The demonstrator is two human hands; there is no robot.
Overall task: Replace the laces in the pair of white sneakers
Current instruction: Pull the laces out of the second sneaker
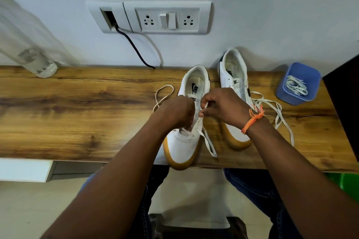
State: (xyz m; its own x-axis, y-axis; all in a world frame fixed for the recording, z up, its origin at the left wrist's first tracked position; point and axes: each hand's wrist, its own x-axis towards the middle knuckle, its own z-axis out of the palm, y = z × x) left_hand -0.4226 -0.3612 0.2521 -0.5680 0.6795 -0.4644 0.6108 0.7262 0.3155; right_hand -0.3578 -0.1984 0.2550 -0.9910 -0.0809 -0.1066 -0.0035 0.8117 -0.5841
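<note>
Two white sneakers with tan soles stand on a wooden table [77, 114], toes toward me. Over the near sneaker [182, 147], my left hand [176, 111] grips its left side and lace. My right hand [221, 105] pinches a white lace [208, 144] above the eyelets; one lace end trails over the toe, another loops out to the left [162, 94]. The second sneaker [233, 72] lies farther right, partly hidden by my right wrist, with a loose lace [279, 114] spread beside it.
A blue plastic tub [308, 72] holding more white laces stands at the right. A clear bottle [40, 64] stands at the back left. A wall socket panel [167, 18] with a black cable hangs behind. The near sneaker's toe overhangs the table's front edge.
</note>
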